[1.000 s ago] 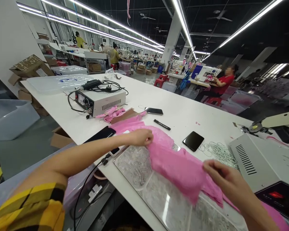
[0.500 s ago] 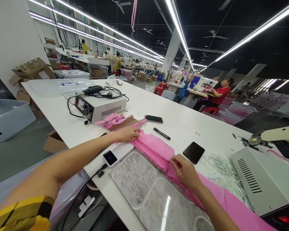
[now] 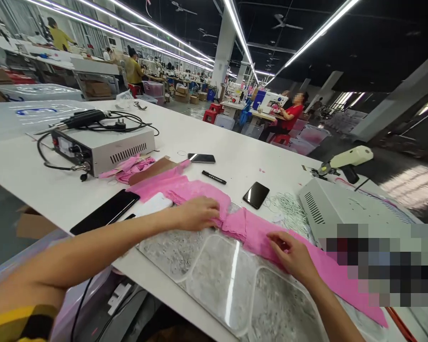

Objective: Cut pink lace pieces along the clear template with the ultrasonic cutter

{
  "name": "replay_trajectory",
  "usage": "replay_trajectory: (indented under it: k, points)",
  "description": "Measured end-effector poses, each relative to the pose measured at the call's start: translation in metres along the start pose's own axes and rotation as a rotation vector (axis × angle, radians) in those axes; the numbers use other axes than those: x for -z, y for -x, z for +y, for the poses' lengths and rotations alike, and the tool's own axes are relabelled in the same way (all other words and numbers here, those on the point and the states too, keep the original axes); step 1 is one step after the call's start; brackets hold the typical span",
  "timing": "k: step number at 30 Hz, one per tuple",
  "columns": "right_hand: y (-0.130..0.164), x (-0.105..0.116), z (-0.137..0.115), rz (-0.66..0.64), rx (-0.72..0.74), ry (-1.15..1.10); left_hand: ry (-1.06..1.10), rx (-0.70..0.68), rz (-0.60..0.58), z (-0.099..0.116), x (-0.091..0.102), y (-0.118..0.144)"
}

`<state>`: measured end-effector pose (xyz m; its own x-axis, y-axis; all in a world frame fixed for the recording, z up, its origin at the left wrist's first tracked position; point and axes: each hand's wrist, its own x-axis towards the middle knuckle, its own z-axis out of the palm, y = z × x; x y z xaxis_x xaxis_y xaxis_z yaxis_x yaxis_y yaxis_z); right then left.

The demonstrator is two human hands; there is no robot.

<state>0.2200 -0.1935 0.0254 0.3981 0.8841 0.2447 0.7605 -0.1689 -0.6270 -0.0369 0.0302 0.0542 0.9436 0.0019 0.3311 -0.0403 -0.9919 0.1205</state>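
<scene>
A long strip of pink fabric [image 3: 255, 230] with a ruffled, scalloped edge lies diagonally over a clear sheet with grey marbled panels [image 3: 217, 280]. My left hand [image 3: 201, 213] is closed on the bunched part of the strip, fingertips at its near edge. Further right, my right hand [image 3: 292, 254] has its thumb and forefinger curled together on the flat part of the fabric. Between my hands the strip has a fold with a wavy edge. Its far end reaches past my right wrist.
A grey power unit [image 3: 123, 149] with a cabled handpiece stands left. Phones [image 3: 256, 194], a black marker [image 3: 214, 177] and tangled pale cord [image 3: 288, 211] lie beyond the fabric. A grey-green machine [image 3: 345, 209] stands right. A person in red [image 3: 292, 116] sits at a sewing machine.
My view has turned right. My left hand has slid along the strip towards my right hand, which sits on a flatter stretch. The ruffled layers between them are less spread out.
</scene>
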Motion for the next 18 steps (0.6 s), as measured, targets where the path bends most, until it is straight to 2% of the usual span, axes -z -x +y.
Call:
replay_trajectory:
  k: [3, 5, 10, 13, 18]
  points:
    - [0.018, 0.006, 0.017, 0.002, -0.026, 0.002, 0.025, -0.098, -0.060, 0.037, -0.030, -0.038]
    - [0.025, 0.007, 0.024, 0.018, -0.035, -0.005, 0.024, -0.110, -0.092, 0.053, -0.047, -0.062]
    - [0.030, 0.006, 0.033, 0.061, -0.055, -0.031, 0.020, -0.086, -0.152, 0.068, -0.066, -0.105]
    - [0.032, 0.003, 0.036, 0.058, -0.031, -0.036, 0.035, -0.112, -0.212, 0.070, -0.067, -0.110]
    - [0.035, -0.002, 0.038, 0.060, 0.008, -0.069, 0.068, -0.102, -0.245, 0.066, -0.063, -0.095]
